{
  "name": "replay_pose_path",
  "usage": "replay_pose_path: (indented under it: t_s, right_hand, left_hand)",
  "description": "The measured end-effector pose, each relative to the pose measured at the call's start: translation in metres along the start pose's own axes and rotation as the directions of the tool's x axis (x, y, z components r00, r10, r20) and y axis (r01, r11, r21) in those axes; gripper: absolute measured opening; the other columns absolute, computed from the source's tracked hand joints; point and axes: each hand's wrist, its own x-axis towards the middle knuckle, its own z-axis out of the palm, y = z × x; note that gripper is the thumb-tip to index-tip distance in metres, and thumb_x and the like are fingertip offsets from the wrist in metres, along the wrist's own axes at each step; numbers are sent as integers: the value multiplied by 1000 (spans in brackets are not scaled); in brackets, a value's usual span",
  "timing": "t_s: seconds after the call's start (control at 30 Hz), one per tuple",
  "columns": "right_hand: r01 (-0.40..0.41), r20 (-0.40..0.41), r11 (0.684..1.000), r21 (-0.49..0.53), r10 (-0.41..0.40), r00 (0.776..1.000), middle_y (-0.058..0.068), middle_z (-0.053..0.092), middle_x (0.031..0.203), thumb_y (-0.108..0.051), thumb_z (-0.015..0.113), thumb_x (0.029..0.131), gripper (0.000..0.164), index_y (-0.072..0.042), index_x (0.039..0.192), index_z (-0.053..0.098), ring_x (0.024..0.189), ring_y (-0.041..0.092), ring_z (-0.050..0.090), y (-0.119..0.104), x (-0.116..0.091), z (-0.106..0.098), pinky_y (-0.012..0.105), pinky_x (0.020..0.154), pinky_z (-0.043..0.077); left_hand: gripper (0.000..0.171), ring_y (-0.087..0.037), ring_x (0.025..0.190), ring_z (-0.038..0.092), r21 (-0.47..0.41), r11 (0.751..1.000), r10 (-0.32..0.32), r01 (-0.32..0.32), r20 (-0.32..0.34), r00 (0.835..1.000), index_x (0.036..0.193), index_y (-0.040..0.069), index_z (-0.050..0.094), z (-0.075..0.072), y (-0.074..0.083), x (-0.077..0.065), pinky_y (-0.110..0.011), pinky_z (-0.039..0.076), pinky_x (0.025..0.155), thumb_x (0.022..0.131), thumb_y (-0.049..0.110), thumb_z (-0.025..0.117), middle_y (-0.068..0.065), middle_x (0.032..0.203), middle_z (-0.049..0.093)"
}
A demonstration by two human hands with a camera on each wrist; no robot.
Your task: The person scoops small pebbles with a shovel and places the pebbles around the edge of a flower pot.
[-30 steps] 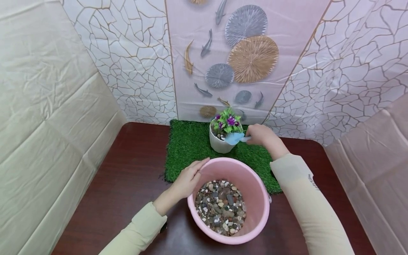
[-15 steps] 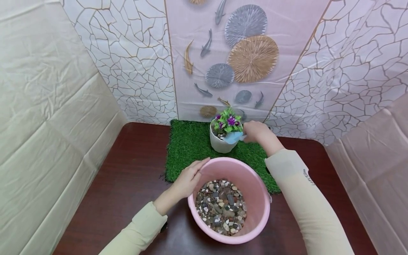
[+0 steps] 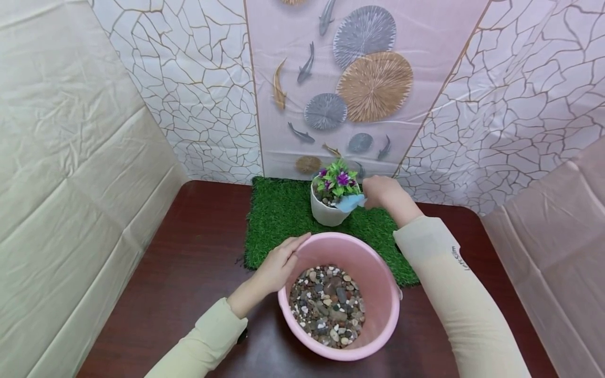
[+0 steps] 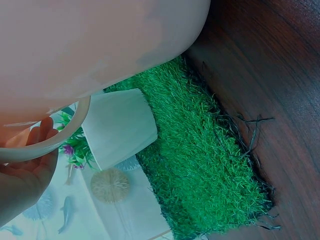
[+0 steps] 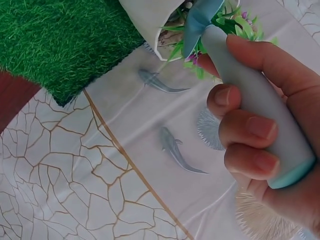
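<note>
My right hand [image 5: 270, 125] grips the pale handle of a small blue garden trowel [image 3: 350, 202], fingers and thumb wrapped round it. The trowel's blade [image 5: 201, 22] is tilted at the rim of a white flowerpot [image 3: 329, 214], beside a plant [image 3: 338, 178] with green leaves and purple flowers. Small stones show inside the pot. With my left hand [image 3: 275, 268] I hold the left rim of a pink bucket [image 3: 385, 294]; in the left wrist view the fingers [image 4: 46, 131] bend round its lip. Mixed pebbles [image 3: 328, 307] cover the bucket's bottom.
Under the flowerpot lies a green artificial grass mat [image 3: 279, 220], which reaches behind the bucket. Everything stands on a dark reddish-brown table [image 3: 189, 252]. A patterned backdrop [image 3: 293, 152] with fish and round leaf shapes rises at the back, and pale cloth walls [image 3: 90, 184] flank the table.
My right hand has shifted slightly left and up toward the plant, and the trowel has tilted over the pot's right rim. The left hand and bucket stay in place.
</note>
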Motion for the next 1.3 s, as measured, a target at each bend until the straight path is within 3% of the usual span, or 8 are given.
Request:
replay_pose_path:
  t_s: [0.13,0.27,0.47,0.6,0.83,1.07,1.17,1.3]
  right_hand:
    - [-14,-13,1000,-27,14,1000,7,58,78,-11,65,84,13,-7,75,56,66,18,47,-2,-1,-1,32,60,44]
    - [-18,-35,998,-67,16,999,6,57,76,-11,66,83,16,-8,74,54,67,20,50,-3,-1,0,34,62,47]
    - [-47,-102,982,-182,28,994,12,66,90,-9,64,84,4,-6,85,61,84,30,63,-9,-3,3,45,72,55]
    - [-57,-127,974,-221,29,991,14,67,96,-7,61,85,7,-5,91,65,88,33,64,-10,-4,5,46,70,56]
    - [-28,-131,990,-139,10,991,9,64,80,-11,67,81,9,-6,78,60,72,25,58,3,-13,7,41,65,53]
    - [45,-142,999,-22,-48,989,3,57,66,-11,65,82,15,-9,67,64,58,17,44,17,-21,17,30,56,38]
    - [77,-150,997,21,-73,986,5,68,79,-14,66,83,9,-9,81,73,65,18,56,22,-26,22,36,62,48]
    - [125,-162,990,68,-113,980,11,72,97,-16,67,83,20,-6,98,74,76,22,64,26,-35,28,42,70,53]
  left_hand:
    - [51,-32,123,51,-3,1000,0,0,-5,1000,143,9,41,1,0,0,-46,42,104,93,0,41,-16,134,52]
    - [51,-32,122,52,-4,1000,3,-3,-9,1000,143,9,41,1,0,0,-46,42,104,93,0,42,-16,134,53]
    - [51,-33,122,52,-5,1000,3,-3,-7,1000,143,9,41,2,0,1,-47,42,104,93,0,41,-16,134,52]
    - [50,-33,122,51,-5,1000,3,-3,-4,1000,143,9,41,2,1,1,-47,42,104,93,1,40,-17,134,52]
    - [51,-33,122,52,-7,1000,5,-5,-7,1000,143,9,41,2,1,2,-47,42,104,93,1,41,-17,134,52]
    - [51,-32,122,52,-13,1000,-1,0,-12,1000,143,10,41,1,0,1,-46,42,104,93,1,40,-16,134,52]
    - [51,-32,122,52,-16,1000,-3,3,-11,1000,143,10,41,1,-1,0,-47,43,104,93,1,40,-16,134,52]
    - [51,-33,122,52,-14,1000,-1,1,-13,1000,143,9,41,1,-1,0,-47,42,104,93,1,40,-16,134,52]
